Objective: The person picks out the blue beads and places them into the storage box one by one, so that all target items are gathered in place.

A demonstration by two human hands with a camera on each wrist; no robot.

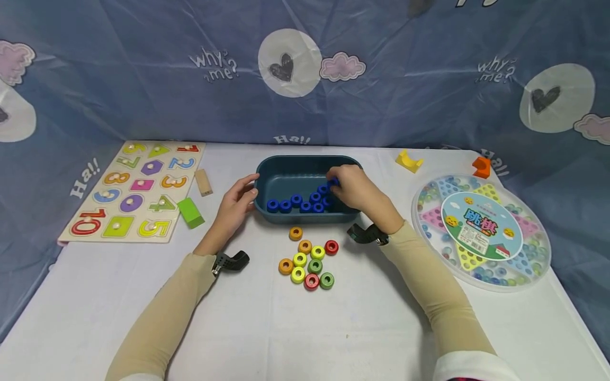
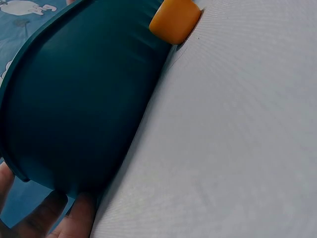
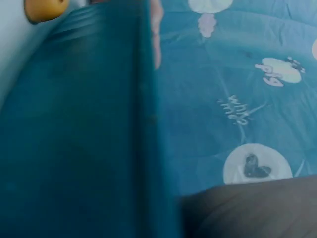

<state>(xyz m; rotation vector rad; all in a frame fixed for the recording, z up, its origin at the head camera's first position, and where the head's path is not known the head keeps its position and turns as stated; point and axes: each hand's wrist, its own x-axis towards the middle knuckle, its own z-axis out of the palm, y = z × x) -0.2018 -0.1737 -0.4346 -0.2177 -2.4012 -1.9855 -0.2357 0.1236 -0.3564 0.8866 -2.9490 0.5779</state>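
A dark teal oblong bin (image 1: 305, 217) stands on the table with several blue ring-shaped beads (image 1: 296, 200) in it, mostly along its near side and right half. My left hand (image 1: 233, 202) rests its fingertips against the outside of the bin's left end, also visible low in the left wrist view. My right hand (image 1: 355, 188) reaches over the right end, fingers bent down inside, pinching a blue bead (image 1: 333, 182). In the right wrist view the bin's wall hides the fingertips. In front of the bin lie several orange, yellow, green and red beads (image 1: 312, 266).
A number puzzle board (image 1: 128, 190) lies at left, beside a green block (image 1: 190, 212) and a wooden block (image 1: 203, 182). At right are a round marble-game case (image 1: 481, 233), a yellow arch block (image 1: 409, 161) and an orange block (image 1: 482, 166). A printed blue cloth (image 1: 405, 106) hangs behind.
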